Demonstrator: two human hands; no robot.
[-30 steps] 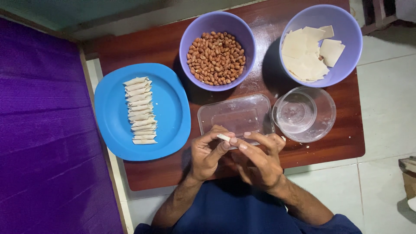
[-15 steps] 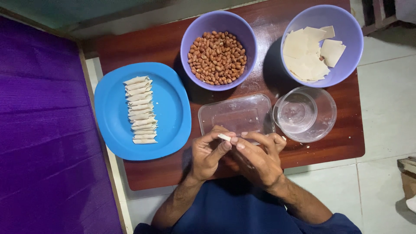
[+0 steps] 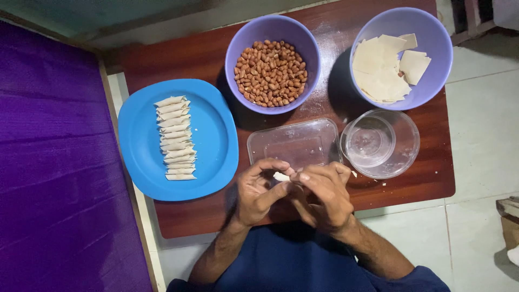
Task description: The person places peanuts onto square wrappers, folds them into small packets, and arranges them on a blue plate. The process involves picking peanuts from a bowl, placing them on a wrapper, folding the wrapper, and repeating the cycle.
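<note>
Hands: left hand [image 3: 259, 192] and right hand [image 3: 324, 194] meet at the near edge of the wooden table [image 3: 411, 178], fingertips pinching a small pale dough piece [image 3: 281, 176]
Left: blue plate [image 3: 216, 146] with a row of rolled pastries [image 3: 174, 138]
Far: purple bowl of peanuts [image 3: 272, 71]; purple bowl of pastry sheets [image 3: 386, 67] to its right
Just beyond hands: clear rectangular container [image 3: 294, 143], clear round bowl [image 3: 381, 143]

We hold both hands together in front of us, forearms angled inward. Our left hand [image 3: 259, 192] curls, thumb and forefinger pinched. Our right hand [image 3: 323, 194] meets it from the other side, fingers bent, fingertips [image 3: 303, 176] touching the left's.
</note>
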